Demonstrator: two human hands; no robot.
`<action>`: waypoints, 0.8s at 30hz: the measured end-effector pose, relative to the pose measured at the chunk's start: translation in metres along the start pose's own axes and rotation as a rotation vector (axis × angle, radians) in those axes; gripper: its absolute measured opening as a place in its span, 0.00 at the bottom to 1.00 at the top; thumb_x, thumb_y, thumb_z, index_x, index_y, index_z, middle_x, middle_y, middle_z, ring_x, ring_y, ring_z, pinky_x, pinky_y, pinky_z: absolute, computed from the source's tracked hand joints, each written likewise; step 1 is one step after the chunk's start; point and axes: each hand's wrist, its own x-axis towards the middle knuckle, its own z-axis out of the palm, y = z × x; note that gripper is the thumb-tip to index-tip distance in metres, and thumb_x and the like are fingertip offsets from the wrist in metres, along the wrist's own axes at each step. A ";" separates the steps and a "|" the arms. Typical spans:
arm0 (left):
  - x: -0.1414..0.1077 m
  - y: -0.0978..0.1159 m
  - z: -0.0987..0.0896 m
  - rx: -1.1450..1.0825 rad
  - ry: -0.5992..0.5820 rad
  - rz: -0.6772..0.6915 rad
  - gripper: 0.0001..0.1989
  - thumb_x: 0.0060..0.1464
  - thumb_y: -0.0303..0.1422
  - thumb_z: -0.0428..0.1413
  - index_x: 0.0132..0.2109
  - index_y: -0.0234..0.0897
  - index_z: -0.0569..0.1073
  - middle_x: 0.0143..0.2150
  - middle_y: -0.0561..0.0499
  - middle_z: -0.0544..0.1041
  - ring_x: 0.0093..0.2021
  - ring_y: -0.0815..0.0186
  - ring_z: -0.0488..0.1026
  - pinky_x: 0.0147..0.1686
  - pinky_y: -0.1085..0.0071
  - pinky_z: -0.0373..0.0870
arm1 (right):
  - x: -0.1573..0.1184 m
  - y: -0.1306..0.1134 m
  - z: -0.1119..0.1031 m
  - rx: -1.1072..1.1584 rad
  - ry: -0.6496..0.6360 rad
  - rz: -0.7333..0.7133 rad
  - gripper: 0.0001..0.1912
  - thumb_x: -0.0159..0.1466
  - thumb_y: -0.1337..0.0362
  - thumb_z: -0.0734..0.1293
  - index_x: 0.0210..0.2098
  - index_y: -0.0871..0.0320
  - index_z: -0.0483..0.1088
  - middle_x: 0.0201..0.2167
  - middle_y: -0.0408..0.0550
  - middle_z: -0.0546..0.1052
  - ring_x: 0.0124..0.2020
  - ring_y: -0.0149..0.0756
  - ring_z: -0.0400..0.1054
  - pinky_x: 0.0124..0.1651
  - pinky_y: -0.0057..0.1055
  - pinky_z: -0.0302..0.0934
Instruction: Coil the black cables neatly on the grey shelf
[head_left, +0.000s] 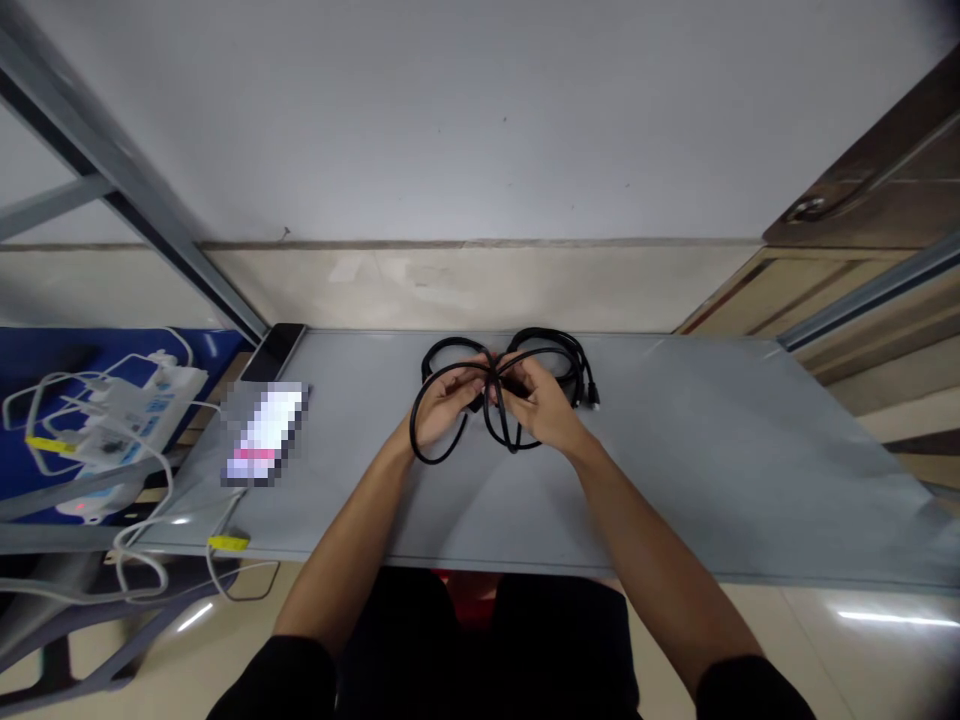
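Cable (493,374): in both closed grips
Left hand (442,403): from seven o'clock, fingers curled
Right hand (546,405): from five o'clock, likewise
Loops (431,461): black, pinched mid-bundle

The station contained one left hand (437,408), one right hand (547,408), one gray tabletop (712,450), two phones (276,350) and two yellow tags (229,543). Black cable (493,378) quantity was indeterminate.

Both hands, left (448,400) and right (538,400), hold a looped black cable (491,378) above the gray table (675,470). Beyond and beside the right hand lies a coiled cable (574,350). Well left of the left hand lies a phone (266,435), its screen lit and pixelated.
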 end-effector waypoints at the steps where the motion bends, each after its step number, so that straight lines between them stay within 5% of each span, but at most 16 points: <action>1: -0.001 0.002 -0.004 0.035 -0.019 -0.016 0.24 0.56 0.50 0.69 0.53 0.39 0.84 0.50 0.39 0.86 0.50 0.52 0.84 0.50 0.56 0.81 | 0.001 -0.001 0.000 -0.001 0.004 0.015 0.20 0.56 0.54 0.82 0.41 0.50 0.73 0.35 0.45 0.81 0.36 0.40 0.77 0.43 0.38 0.75; 4: -0.003 0.011 -0.013 0.154 -0.076 -0.053 0.21 0.56 0.48 0.69 0.49 0.38 0.85 0.43 0.41 0.86 0.41 0.55 0.84 0.43 0.59 0.81 | 0.004 -0.004 0.000 -0.099 -0.013 0.025 0.16 0.58 0.52 0.81 0.35 0.53 0.75 0.29 0.44 0.78 0.31 0.38 0.73 0.36 0.34 0.71; 8: -0.004 0.019 -0.014 0.298 -0.083 0.003 0.16 0.55 0.44 0.70 0.45 0.38 0.86 0.39 0.43 0.86 0.43 0.52 0.83 0.46 0.59 0.79 | 0.005 -0.008 -0.009 -0.220 -0.054 0.066 0.21 0.66 0.46 0.74 0.27 0.56 0.76 0.24 0.43 0.73 0.25 0.31 0.65 0.27 0.28 0.60; 10: -0.003 0.021 -0.014 0.369 0.040 0.066 0.12 0.58 0.41 0.67 0.45 0.38 0.85 0.38 0.45 0.85 0.39 0.55 0.82 0.45 0.61 0.78 | 0.006 -0.009 -0.020 -0.137 -0.030 0.158 0.23 0.65 0.43 0.73 0.28 0.56 0.75 0.20 0.39 0.67 0.19 0.27 0.56 0.21 0.26 0.50; 13: 0.001 0.022 -0.023 0.459 0.400 0.199 0.06 0.62 0.34 0.63 0.44 0.39 0.83 0.37 0.48 0.83 0.38 0.60 0.79 0.43 0.65 0.73 | 0.011 -0.013 -0.042 0.068 0.149 0.193 0.24 0.60 0.40 0.77 0.31 0.55 0.75 0.18 0.34 0.60 0.17 0.24 0.47 0.17 0.24 0.42; 16: 0.004 0.020 -0.036 0.461 0.683 0.251 0.04 0.62 0.30 0.59 0.40 0.39 0.79 0.36 0.50 0.81 0.40 0.61 0.76 0.44 0.67 0.70 | 0.016 -0.014 -0.055 0.187 0.322 0.094 0.24 0.58 0.41 0.79 0.30 0.53 0.73 0.20 0.36 0.62 0.19 0.26 0.55 0.18 0.24 0.49; 20: 0.006 0.011 -0.035 0.328 0.588 0.121 0.08 0.60 0.25 0.52 0.37 0.40 0.75 0.32 0.51 0.79 0.35 0.62 0.73 0.38 0.68 0.67 | 0.018 -0.006 -0.040 0.187 0.309 0.006 0.21 0.55 0.48 0.81 0.27 0.53 0.70 0.35 0.45 0.77 0.39 0.34 0.75 0.37 0.29 0.71; 24: 0.006 -0.004 -0.019 0.222 0.434 0.056 0.16 0.52 0.22 0.52 0.46 0.40 0.77 0.33 0.52 0.79 0.31 0.63 0.71 0.35 0.68 0.69 | 0.015 0.007 -0.013 0.248 0.239 0.044 0.19 0.56 0.53 0.81 0.30 0.51 0.68 0.40 0.44 0.79 0.50 0.41 0.78 0.45 0.34 0.75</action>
